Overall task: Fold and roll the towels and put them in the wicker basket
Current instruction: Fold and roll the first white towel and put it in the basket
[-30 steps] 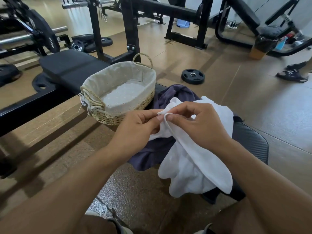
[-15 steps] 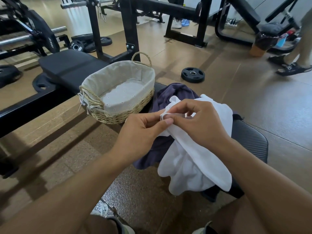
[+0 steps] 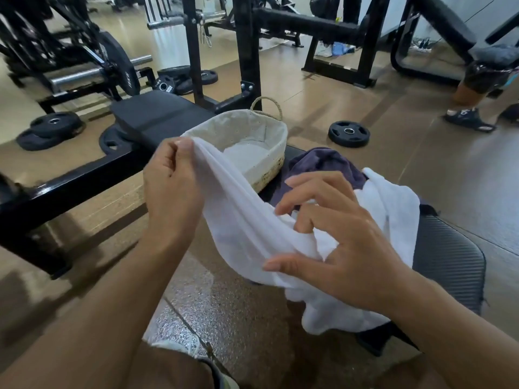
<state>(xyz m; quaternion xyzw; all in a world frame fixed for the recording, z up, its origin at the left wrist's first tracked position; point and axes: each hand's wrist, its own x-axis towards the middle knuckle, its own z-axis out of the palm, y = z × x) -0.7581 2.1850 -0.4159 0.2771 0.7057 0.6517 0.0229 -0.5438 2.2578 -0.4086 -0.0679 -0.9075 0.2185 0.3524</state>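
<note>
Barely started: left hand [image 3: 171,189] pinches the white towel [image 3: 247,228] corner, right hand [image 3: 337,242] grips its bunched middle, hands apart; purple towel [image 3: 323,164] unfolded on surface; basket [image 3: 269,130] at 12 o'clock holds no towels.

Purple towel [image 3: 323,164] half under white towel [image 3: 247,220]

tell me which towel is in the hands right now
The white towel: the left hand pinches its corner and the right hand grips its middle. The purple towel lies untouched on the bench, beside the wicker basket.
</note>
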